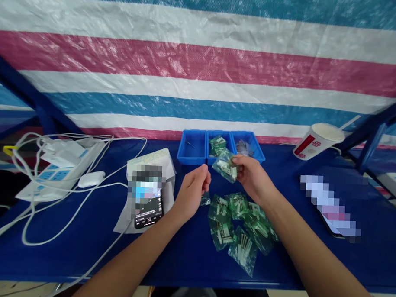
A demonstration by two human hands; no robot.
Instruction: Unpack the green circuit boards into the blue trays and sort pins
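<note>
My right hand [251,174] pinches a small clear-green plastic bag [226,165] of pale pieces, held just in front of the blue bins. My left hand [194,189] is closed beside it, with a small clear bag [205,199] showing below its fingers; part of that bag is hidden. Several similar green bags [243,247] lie in a pile on the blue table between my forearms. Of three blue bins, the left bin [191,155] holds a thin metal piece, the middle bin [222,135] holds green bags, and the right bin [258,151] holds clear bags.
A lit phone [148,207] leans on a tissue pack [152,162] at the left. Beyond it lie a power strip [59,174], white cables and a white case [91,179]. At the right are a paper cup [318,139] with a straw and another phone [332,209].
</note>
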